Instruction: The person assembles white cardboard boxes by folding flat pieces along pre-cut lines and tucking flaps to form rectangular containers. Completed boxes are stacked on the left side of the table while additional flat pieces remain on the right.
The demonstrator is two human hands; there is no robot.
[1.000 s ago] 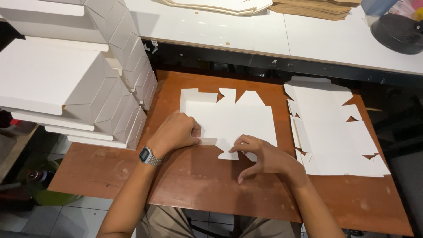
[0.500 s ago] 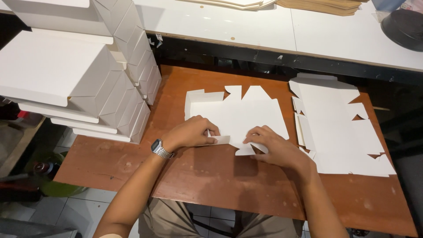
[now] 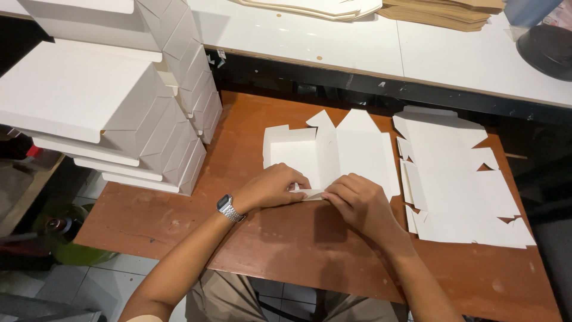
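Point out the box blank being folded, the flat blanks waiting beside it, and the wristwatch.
box blank (image 3: 357, 152): head view, on its flat middle panel.
stack of flat blanks (image 3: 459, 185): head view, centre of the top sheet.
wristwatch (image 3: 225, 204): head view, on its face at the left wrist.

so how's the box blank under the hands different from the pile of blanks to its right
The box blank under the left hand and right hand is a single sheet, partly folded, its left walls standing up. The pile of blanks is several sheets, all lying flat and unfolded. Both hands press the box blank's near edge; nothing touches the pile. Both are white die-cut card on the brown table.
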